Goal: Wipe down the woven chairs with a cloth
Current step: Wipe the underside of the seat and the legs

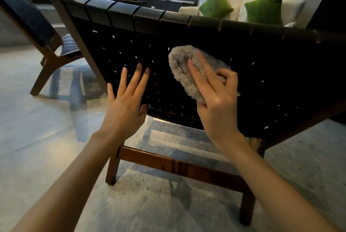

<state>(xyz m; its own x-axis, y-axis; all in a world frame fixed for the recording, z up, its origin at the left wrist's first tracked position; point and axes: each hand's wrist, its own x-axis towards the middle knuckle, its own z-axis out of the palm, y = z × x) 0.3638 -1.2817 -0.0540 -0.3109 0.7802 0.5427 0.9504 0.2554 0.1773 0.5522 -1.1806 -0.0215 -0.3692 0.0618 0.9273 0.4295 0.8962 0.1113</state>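
I face the back of a woven chair (262, 74) with black straps on a brown wooden frame. My right hand (215, 97) grips a bunched grey fluffy cloth (185, 68) and presses it against the middle of the woven back. My left hand (125, 100) lies flat with spread straight fingers on the weave, to the left of the cloth near the lower edge. A second woven chair (24, 12) stands at the far left, seen from the side.
Pale stone tile floor (46, 128) spreads below and to the left. Behind the chair stands a white sofa (292, 7) with two green cushions (215, 5), a dark low cabinet and a plant trunk. The chair's wooden crossbar (177, 166) is near my forearms.
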